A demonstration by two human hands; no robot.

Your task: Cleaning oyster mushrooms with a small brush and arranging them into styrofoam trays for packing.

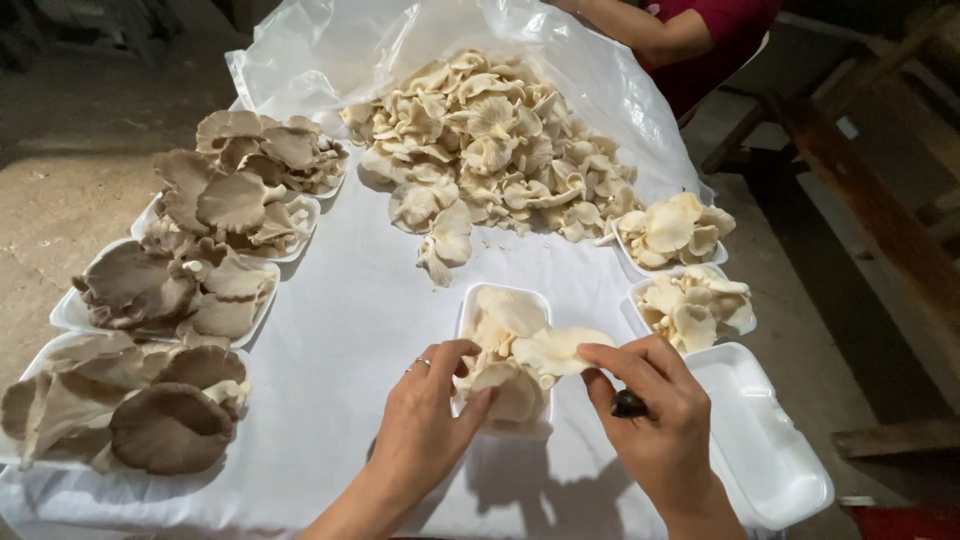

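My right hand (660, 405) pinched a pale mushroom cap (558, 350) over the white tray (505, 300) on the counter (350, 330), left hand (430, 400) gripped the heap (overfilled, brittle caps could tear or spill).

2 bare forearms with no sleeves in view, bare left hand (428, 410) with 1 thin silver-coloured ring on a finger, bare right hand (655, 410) without rings, short unpainted nails, no gloves or wristwear
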